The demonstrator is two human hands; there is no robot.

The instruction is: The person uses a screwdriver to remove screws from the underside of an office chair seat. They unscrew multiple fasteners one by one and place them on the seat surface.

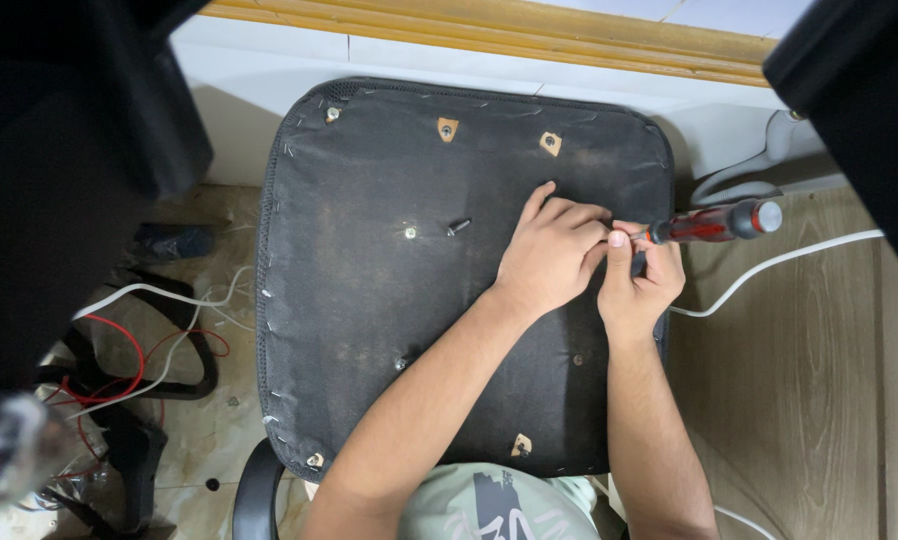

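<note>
A black fabric-covered chair seat (369, 300) lies underside up in front of me, with staples along its edge. My left hand (549, 255) rests on its right part, fingers bent together at the tip of a screwdriver (714, 222). Whatever lies under those fingers is hidden. My right hand (641, 285) sits just to the right, thumb up against the shaft, gripping the front of the red and black handle, which lies level and points right. A small screw head (410, 232) and a loose dark bolt (458, 227) lie on the seat to the left of my hands.
Tan mounting patches (448, 127) mark the seat's far edge and another (520, 444) the near edge. A white cable (769, 265) runs over the wooden floor at right. Red and white wires (129, 350) and a black chair part (259, 490) lie at left. A white wall base (419, 50) is behind.
</note>
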